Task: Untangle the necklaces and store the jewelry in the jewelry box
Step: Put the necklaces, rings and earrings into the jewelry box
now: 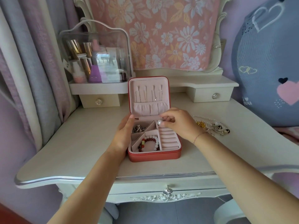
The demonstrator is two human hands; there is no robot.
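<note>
The coral jewelry box sits open in the middle of the white dressing table, its lid standing upright with thin chains hanging inside it. Her right hand is over the back right corner of the box, thumb and forefinger pinched together on a small pearl piece, which sits at the fingertips just above the small compartment at the head of the ring rolls. Her left hand lies against the box's left wall, fingers looking fairly straight, thumb up by the hinge corner. Inside, a red-and-white beaded bracelet fills the front left compartment and a clump of silver jewelry the back left one. A tangle of necklaces lies on the table to the right, behind her right wrist and apart from the box.
</note>
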